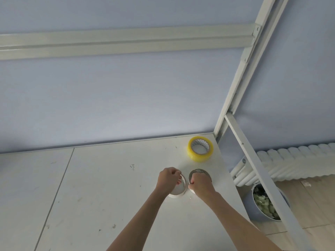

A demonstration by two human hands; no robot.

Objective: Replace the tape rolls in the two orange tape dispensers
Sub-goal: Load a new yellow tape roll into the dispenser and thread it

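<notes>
Two white rolls (pixel 178 187) on bench (pixel 108 178); we're pinching one per hand (pixel 167 177), fingers closed; dispensers unseen, likely fetching next

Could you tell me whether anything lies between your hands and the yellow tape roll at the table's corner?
Nothing visible does. The yellow tape roll lies flat beyond the right hand and left hand, with only bare table between them.

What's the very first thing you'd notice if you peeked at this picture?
Probably the yellow tape roll, lying flat near the table's far right corner. Just in front of it, the left hand and right hand each grip a pale, nearly empty tape ring on the tabletop.
</notes>
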